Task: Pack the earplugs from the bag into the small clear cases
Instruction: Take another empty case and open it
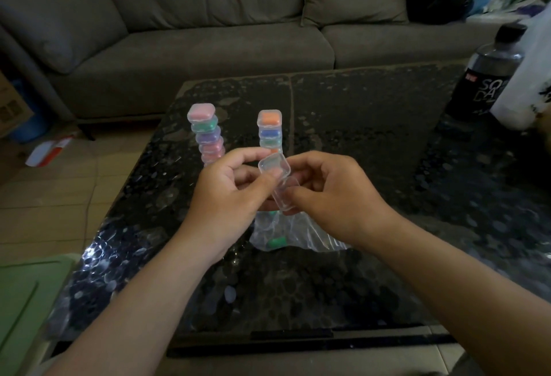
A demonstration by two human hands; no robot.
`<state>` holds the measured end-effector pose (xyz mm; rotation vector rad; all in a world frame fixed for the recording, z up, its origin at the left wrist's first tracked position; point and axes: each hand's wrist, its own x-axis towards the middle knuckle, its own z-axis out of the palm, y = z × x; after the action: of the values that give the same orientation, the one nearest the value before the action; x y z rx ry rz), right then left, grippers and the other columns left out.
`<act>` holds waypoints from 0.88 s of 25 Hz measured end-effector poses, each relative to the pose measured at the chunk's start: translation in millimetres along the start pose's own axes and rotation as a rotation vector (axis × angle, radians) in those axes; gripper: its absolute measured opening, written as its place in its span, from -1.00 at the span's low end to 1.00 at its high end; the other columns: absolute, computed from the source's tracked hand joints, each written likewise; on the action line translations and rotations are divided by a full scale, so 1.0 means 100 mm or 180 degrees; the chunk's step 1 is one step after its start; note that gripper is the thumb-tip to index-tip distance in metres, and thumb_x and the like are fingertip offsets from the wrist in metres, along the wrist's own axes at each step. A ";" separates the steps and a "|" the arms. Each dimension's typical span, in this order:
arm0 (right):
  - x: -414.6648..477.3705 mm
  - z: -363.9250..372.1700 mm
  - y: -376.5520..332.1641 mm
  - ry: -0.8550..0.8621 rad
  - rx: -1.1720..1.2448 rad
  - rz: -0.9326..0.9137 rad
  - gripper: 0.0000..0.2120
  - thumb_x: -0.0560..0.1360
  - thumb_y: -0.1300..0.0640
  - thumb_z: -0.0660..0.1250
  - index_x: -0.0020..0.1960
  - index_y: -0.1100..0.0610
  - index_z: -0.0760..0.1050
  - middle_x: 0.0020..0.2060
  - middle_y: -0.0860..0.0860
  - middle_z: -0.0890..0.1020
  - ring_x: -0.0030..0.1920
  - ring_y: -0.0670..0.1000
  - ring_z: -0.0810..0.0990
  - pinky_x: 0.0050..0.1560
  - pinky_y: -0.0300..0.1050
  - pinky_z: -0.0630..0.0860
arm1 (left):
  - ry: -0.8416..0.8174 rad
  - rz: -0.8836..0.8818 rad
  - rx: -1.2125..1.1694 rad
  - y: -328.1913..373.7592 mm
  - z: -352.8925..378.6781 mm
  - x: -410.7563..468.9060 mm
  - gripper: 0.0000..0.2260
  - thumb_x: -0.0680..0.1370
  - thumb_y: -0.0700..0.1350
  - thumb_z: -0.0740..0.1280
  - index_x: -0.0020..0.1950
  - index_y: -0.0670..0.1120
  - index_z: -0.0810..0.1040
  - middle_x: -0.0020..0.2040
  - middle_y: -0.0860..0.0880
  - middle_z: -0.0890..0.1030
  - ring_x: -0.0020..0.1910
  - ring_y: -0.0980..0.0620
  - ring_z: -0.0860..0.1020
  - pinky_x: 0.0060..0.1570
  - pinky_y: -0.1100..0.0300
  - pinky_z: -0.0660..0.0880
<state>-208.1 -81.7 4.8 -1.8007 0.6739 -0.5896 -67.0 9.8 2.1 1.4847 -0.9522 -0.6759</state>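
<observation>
A person holds a small clear case (275, 180), its hinged lid swung open, just above a crumpled plastic bag (301, 235) lying on a dark, glossy surface (372, 143). The left grip (226, 193) pinches the lid end between thumb and curled fingers, while the right grip (328, 193) clasps the base end, thumb on its rim; whether anything lies inside the case cannot be made out. A green earplug (277, 241) shows through the bag's film. Beyond the bag stand two stacks of closed cases filled with coloured earplugs: the taller stack (207, 134), leaning and topped in pink, beyond and to the left, and the shorter stack (269, 126), topped in orange, straight beyond. Far to the bag's right stands a dark bottle (489, 77), and well beyond the bag runs a grey sofa (208, 32)
</observation>
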 end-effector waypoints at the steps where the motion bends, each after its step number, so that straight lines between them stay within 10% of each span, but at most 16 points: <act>1: 0.00 -0.01 -0.01 0.0024 0.0009 0.0047 -0.75 0.54 0.26 0.42 0.19 0.05 0.60 -0.15 -0.01 0.70 -0.13 -0.06 0.72 -0.10 -0.08 0.70 | -0.0020 0.0009 0.0059 0.00 0.00 0.00 -0.77 0.58 -0.21 0.44 0.20 0.02 0.62 -0.09 -0.06 0.75 -0.09 -0.02 0.75 -0.06 -0.03 0.69; 8: 0.05 -0.27 0.04 0.0953 -0.1032 0.0413 -0.77 0.52 0.27 0.40 -0.08 -0.07 0.54 -0.15 -0.10 0.63 -0.13 -0.14 0.63 -0.15 -0.24 0.60 | 0.0461 -0.0487 0.0288 -0.06 -0.19 0.15 -0.73 0.58 -0.23 0.44 0.22 0.05 0.58 -0.11 -0.01 0.75 -0.11 0.05 0.74 -0.15 0.08 0.69; 22: -0.02 -0.17 0.08 0.0491 -0.1195 0.1783 -0.81 0.43 0.36 0.46 -0.13 0.08 0.60 -0.16 0.07 0.68 -0.20 0.02 0.72 -0.14 0.00 0.70 | 0.0141 -0.1027 0.0611 -0.29 -0.27 0.07 -0.74 0.58 -0.28 0.42 0.23 -0.05 0.55 -0.14 -0.15 0.72 -0.23 -0.02 0.72 -0.27 0.05 0.65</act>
<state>-221.9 -93.8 2.3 -1.7956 1.4088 -0.2290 -35.4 16.8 -22.1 1.8397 -0.7662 -0.7956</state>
